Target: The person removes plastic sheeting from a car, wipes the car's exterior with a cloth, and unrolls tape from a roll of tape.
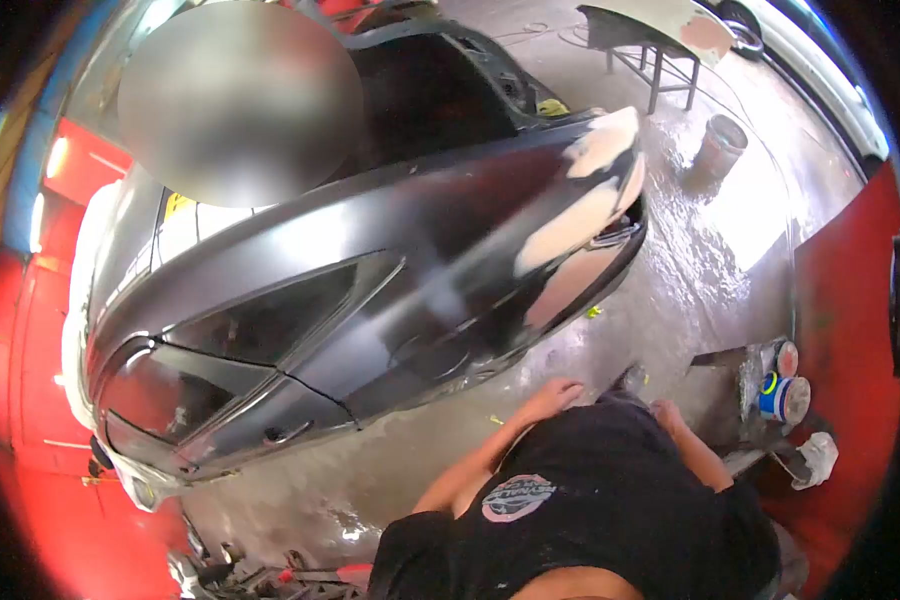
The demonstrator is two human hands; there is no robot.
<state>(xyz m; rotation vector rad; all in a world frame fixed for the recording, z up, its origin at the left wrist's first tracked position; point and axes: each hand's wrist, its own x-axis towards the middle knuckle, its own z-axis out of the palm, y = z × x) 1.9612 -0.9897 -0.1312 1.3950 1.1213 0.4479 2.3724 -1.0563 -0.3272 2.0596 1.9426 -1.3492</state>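
My left hand point(554, 397) hangs in front of my black shirt point(590, 490), fingers loosely bent, with nothing visible in it. Beyond it, across a strip of floor, lies the side of a dark car point(370, 300). The car's rear corner carries pale sanded filler patches point(560, 230). My right hand point(667, 414) is low at my other side, partly hidden by the shirt; its fingers are too small to make out. Nearest to it on the right is a small stand point(745, 375) with a blue-and-white can point(782, 398) and another tin point(785, 357).
A bumper-like panel point(660, 28) rests on a metal stand point(656, 85) at the back. A grey bucket point(720, 148) stands on the wet-looking floor point(690, 240). Crumpled white material point(818, 460) lies at the right. Tools and parts point(240, 575) crowd the lower left. A blurred oval hides part of the car.
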